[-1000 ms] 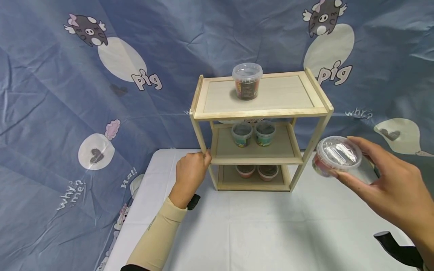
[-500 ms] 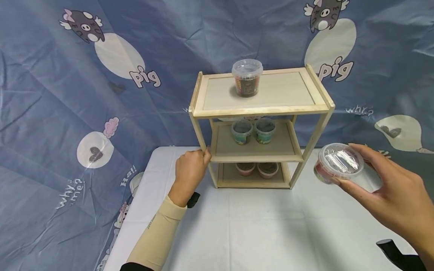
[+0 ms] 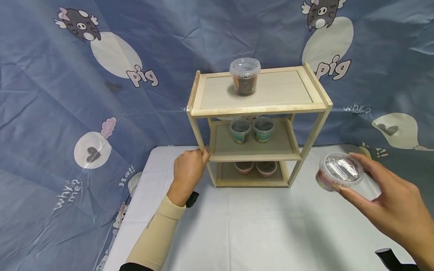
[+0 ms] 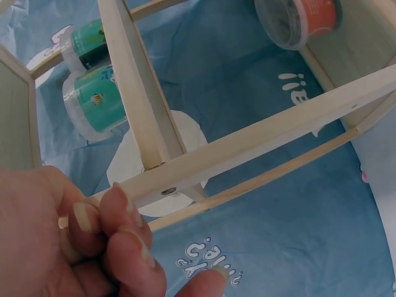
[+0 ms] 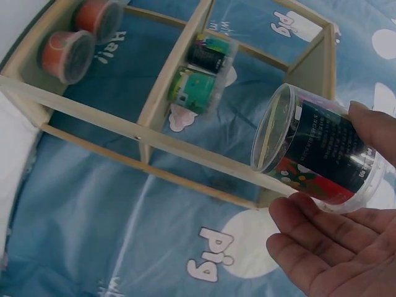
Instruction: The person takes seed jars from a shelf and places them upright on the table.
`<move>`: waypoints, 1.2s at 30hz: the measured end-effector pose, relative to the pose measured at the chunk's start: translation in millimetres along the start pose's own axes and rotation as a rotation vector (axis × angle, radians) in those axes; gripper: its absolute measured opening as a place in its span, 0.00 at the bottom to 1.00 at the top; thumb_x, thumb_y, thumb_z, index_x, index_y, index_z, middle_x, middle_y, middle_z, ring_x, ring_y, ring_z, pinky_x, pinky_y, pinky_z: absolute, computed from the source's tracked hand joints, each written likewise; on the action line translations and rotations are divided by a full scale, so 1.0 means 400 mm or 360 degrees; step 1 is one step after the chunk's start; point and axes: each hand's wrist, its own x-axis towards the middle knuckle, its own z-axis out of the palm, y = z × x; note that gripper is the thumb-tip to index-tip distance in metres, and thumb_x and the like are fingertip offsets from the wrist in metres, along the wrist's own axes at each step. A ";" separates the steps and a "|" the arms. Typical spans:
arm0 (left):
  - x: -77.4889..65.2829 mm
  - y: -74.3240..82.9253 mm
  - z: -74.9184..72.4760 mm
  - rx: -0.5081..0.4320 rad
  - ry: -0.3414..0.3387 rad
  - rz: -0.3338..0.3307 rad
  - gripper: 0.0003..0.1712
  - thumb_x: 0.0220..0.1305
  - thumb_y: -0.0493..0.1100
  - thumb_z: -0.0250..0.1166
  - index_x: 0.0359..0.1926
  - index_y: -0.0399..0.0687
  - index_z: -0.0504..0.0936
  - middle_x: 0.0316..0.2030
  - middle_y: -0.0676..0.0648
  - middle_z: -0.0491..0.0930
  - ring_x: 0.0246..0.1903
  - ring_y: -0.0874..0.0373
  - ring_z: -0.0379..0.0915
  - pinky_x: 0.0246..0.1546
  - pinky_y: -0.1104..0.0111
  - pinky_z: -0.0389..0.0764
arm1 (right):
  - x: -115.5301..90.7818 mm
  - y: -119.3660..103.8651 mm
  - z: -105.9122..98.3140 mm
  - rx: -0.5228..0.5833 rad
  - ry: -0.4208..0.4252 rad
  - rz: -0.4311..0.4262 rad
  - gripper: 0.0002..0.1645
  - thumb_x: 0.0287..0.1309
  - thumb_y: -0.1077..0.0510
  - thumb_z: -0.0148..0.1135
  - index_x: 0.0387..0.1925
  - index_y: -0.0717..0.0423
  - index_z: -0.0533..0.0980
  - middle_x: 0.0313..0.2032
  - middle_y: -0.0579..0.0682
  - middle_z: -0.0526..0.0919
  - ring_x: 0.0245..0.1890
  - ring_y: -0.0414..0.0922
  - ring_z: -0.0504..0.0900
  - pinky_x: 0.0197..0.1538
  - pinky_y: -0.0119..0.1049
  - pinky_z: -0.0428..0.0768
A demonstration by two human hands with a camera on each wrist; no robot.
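Observation:
A three-tier wooden shelf (image 3: 278,88) stands on the white table. My left hand (image 3: 188,171) grips its left front post at about the middle tier. Off to the shelf's right, my right hand (image 3: 395,199) holds a clear plastic tub (image 3: 341,170) between thumb and fingers, above the table. The right wrist view shows a dark and red label on this tub (image 5: 325,148). A similar tub (image 3: 245,79) stands on the top tier, left of centre. Two green-labelled tubs (image 3: 263,131) sit side by side on the middle tier, and two reddish tubs (image 3: 266,170) on the bottom tier.
A white cloth covers the table (image 3: 257,226). Directly behind the shelf hangs a blue printed curtain (image 3: 176,94), which also runs along the left side. Raised wooden side rails (image 3: 317,86) border the top tier.
My right hand has lowered a little with the tub in it. The left hand keeps its grip on the post. The head view has shifted slightly.

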 end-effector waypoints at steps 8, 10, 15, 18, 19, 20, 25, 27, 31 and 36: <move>-0.003 -0.005 0.000 -0.0002 -0.0029 -0.0020 0.35 0.80 0.47 0.54 0.09 0.52 0.65 0.07 0.51 0.63 0.06 0.55 0.60 0.07 0.61 0.63 | -0.030 0.013 0.028 0.0035 -0.0012 0.0027 0.56 0.39 0.56 0.88 0.71 0.55 0.72 0.56 0.69 0.81 0.51 0.69 0.81 0.52 0.42 0.74; -0.004 -0.005 -0.001 -0.0002 -0.0024 -0.0016 0.35 0.80 0.46 0.54 0.09 0.52 0.64 0.06 0.51 0.62 0.06 0.56 0.59 0.07 0.61 0.62 | -0.034 0.017 0.034 0.0038 -0.0014 0.0045 0.55 0.39 0.55 0.88 0.71 0.54 0.72 0.56 0.68 0.81 0.51 0.69 0.81 0.54 0.38 0.73; -0.004 -0.004 -0.002 -0.0003 -0.0006 -0.0009 0.35 0.80 0.46 0.55 0.09 0.52 0.64 0.06 0.51 0.62 0.06 0.56 0.58 0.06 0.61 0.61 | -0.043 0.030 0.040 0.0067 -0.0005 0.0026 0.56 0.39 0.55 0.88 0.72 0.52 0.72 0.56 0.66 0.82 0.58 0.52 0.83 0.50 0.20 0.65; -0.002 -0.003 -0.001 -0.0005 -0.0009 -0.0008 0.34 0.80 0.46 0.55 0.10 0.52 0.65 0.07 0.51 0.63 0.06 0.55 0.60 0.06 0.60 0.63 | -0.051 0.038 0.044 0.0087 0.0021 -0.0012 0.56 0.37 0.57 0.89 0.72 0.51 0.73 0.56 0.64 0.83 0.60 0.31 0.77 0.49 0.12 0.58; -0.001 -0.003 -0.001 -0.0007 -0.0009 -0.0007 0.34 0.80 0.47 0.55 0.10 0.52 0.65 0.07 0.51 0.63 0.06 0.55 0.60 0.06 0.60 0.63 | -0.054 0.040 0.046 0.0091 0.0028 -0.0012 0.56 0.36 0.57 0.89 0.71 0.50 0.73 0.56 0.63 0.83 0.58 0.27 0.74 0.50 0.10 0.57; -0.001 -0.003 -0.001 -0.0010 -0.0009 -0.0005 0.34 0.80 0.47 0.55 0.10 0.52 0.65 0.07 0.51 0.63 0.06 0.56 0.60 0.06 0.61 0.63 | -0.056 0.041 0.049 0.0096 0.0034 -0.0012 0.57 0.36 0.57 0.89 0.71 0.50 0.73 0.56 0.63 0.83 0.57 0.21 0.71 0.51 0.09 0.56; -0.004 -0.002 0.000 -0.0025 -0.0009 0.0010 0.35 0.80 0.45 0.55 0.09 0.52 0.62 0.07 0.53 0.58 0.06 0.59 0.53 0.07 0.64 0.57 | -0.072 0.047 0.058 0.0165 0.0043 -0.0016 0.56 0.35 0.61 0.89 0.71 0.52 0.73 0.54 0.63 0.83 0.57 0.14 0.66 0.53 0.07 0.57; -0.006 -0.001 0.000 -0.0029 -0.0010 0.0014 0.35 0.80 0.45 0.55 0.09 0.52 0.62 0.07 0.54 0.56 0.07 0.60 0.52 0.07 0.65 0.56 | -0.079 0.050 0.062 0.0181 0.0044 -0.0017 0.55 0.36 0.62 0.88 0.71 0.53 0.74 0.53 0.63 0.84 0.57 0.09 0.61 0.53 0.07 0.58; -0.007 -0.001 0.000 -0.0033 -0.0007 0.0017 0.35 0.80 0.45 0.55 0.09 0.52 0.62 0.07 0.54 0.56 0.07 0.60 0.52 0.07 0.65 0.56 | -0.096 0.058 0.073 0.0195 0.0036 0.0035 0.54 0.38 0.61 0.88 0.71 0.54 0.73 0.54 0.64 0.83 0.56 0.10 0.61 0.53 0.07 0.59; -0.001 -0.002 0.002 -0.0042 0.0002 0.0021 0.35 0.79 0.44 0.56 0.09 0.52 0.62 0.07 0.54 0.55 0.07 0.60 0.51 0.07 0.65 0.56 | -0.114 0.074 0.090 0.0183 -0.0022 0.0140 0.54 0.42 0.57 0.88 0.72 0.53 0.72 0.58 0.65 0.82 0.59 0.17 0.66 0.52 0.07 0.57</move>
